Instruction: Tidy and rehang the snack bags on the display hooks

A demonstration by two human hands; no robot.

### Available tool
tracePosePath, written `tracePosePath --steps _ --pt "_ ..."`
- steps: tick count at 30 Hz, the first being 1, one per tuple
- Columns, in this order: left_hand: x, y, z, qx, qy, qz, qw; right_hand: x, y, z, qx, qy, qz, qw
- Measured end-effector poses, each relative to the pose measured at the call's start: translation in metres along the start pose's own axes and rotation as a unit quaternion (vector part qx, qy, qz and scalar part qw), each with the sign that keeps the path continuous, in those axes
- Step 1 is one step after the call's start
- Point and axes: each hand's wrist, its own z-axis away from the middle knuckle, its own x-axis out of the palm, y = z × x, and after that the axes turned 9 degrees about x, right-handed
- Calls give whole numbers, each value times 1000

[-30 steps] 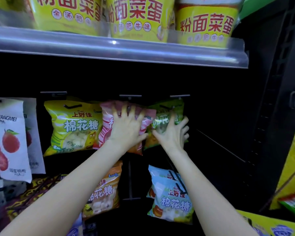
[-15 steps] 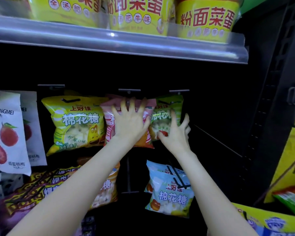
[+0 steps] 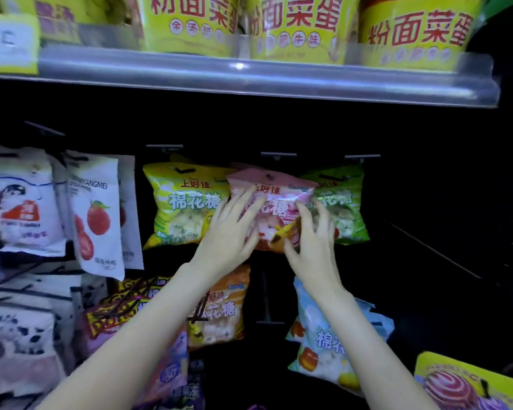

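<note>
Glossy white plastic pouches printed with red fruit, hung at far left. Next along, yellow crinkly marshmallow bag on its own hook. Then left hand, fingers straight and spread, laid flat against the left edge of the pink foil-like snack bag, which hangs in the middle of the upper row of hooks, overlapping the yellow bag on one side and the green film snack bag on the other. Right hand at the pink bag's lower right corner, fingers hooked and seemingly pinching the bottom seam (thumb under, though motion blur muddies it). Below, orange bag and pale blue bag on the lower row.

Likely very light, puffed with air, soft and crackly, slippery film; easily crushed if squeezed mid-body. Best taken by the flat sealed edges or the header strip near the punched hole.

Hard to make out: whether the hole actually sits on the black metal hook, since the rod vanishes into the dark back panel. Upper yellow tubs cut off at the top; far-right shelf lost in shadow.
</note>
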Motion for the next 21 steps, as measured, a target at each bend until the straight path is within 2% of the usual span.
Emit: tracePosePath --steps 2,3,5,7,9,11,15,17,21 --pt "-16 -16 20 -3 28 -19 999 1 -16 11 -31 77 -65 994" --pt "-25 -25 31 -23 37 -31 999 -1 -33 19 -50 82 -88 992" --pt "-35 -46 48 -65 65 -45 995 5 -66 26 -85 -3 -156 984" --pt "-42 -58 57 -88 85 -36 992 19 -93 25 -85 -134 -187 969" --pt "-45 -67 64 -77 64 -39 994 43 -111 20 -31 -165 -209 963" --pt "-46 -78 63 -82 25 -31 996 63 -124 10 41 -152 -221 962" --pt "-56 -98 55 -103 -60 13 993 85 -140 -9 118 -151 -182 965" --pt "-60 -105 50 -126 -112 34 985 87 -146 -14 142 -147 -160 966" --pt "-62 -111 41 -144 -124 67 979 84 -153 -7 148 -106 -127 975"
